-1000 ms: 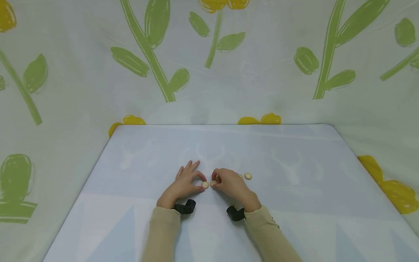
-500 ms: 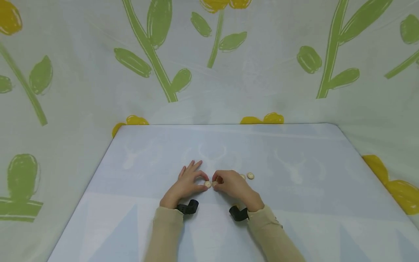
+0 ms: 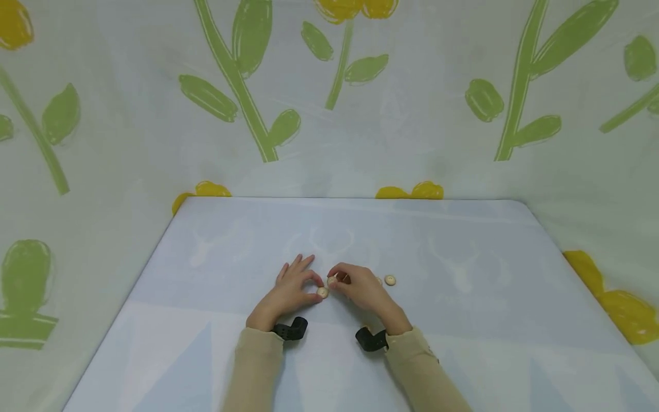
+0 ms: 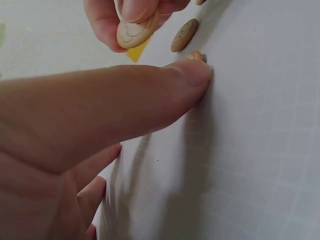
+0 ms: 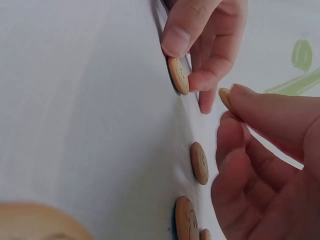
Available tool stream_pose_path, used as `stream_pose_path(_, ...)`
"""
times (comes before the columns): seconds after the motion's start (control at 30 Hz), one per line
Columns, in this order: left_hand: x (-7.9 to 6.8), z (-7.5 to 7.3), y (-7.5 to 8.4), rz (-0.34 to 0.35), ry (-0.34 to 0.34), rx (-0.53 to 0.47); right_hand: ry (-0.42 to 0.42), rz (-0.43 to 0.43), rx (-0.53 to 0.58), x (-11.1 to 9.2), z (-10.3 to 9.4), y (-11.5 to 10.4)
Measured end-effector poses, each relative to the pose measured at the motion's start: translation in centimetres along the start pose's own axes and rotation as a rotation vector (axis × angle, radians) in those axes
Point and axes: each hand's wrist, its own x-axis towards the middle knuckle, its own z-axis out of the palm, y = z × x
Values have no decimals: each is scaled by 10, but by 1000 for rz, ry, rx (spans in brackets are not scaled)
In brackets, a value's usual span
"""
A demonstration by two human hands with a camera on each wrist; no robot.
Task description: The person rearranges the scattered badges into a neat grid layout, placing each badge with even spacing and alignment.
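A: Nearest first?

B: Beige sleeves (image 3: 254,366) enter around 6 o'clock, black wrist cameras (image 3: 370,340) just ahead of them. Then the left hand (image 3: 286,293): thumb and forefinger pinch the rim of a flat button (image 3: 322,293) on the table (image 3: 170,360), other fingers spread.

A: And the right hand (image 3: 364,290)?

B: Narrow pinch on a raised button (image 3: 332,281), off the surface, between 1 and 2 o'clock of the flat one — near, apart. Line drawing on its face.

A: Handling?

B: They look wooden; I'd judge them light, stiff, not fragile. Thin rims might slip. Best hold: opposite edges.

A: Others?

B: A loose button (image 3: 390,280) towards 3 o'clock, a half-hidden button (image 3: 379,281) beside it. Right-wrist view adds a blurred tan disc (image 5: 40,225) at 7 to 8 o'clock; can't tell what.

A: Containers?

B: None visible — buttons lie on the table or between fingers.

A: Farthest?

B: At 12 o'clock, a pale backdrop (image 3: 427,114), green stems, yellow flowers.
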Motion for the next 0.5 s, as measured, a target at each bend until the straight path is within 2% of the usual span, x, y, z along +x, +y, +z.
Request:
stream_pose_path(0.1,-1,-2,-1,-7,5,3,28,14,27,2,0,-2)
stream_pose_path(0.3,1,-3,0,10,9,-20,73,102,120,6,-6,-1)
stream_pose_path(0.5,1,1,0,-3,2,-36,89,140,147,8,-8,5)
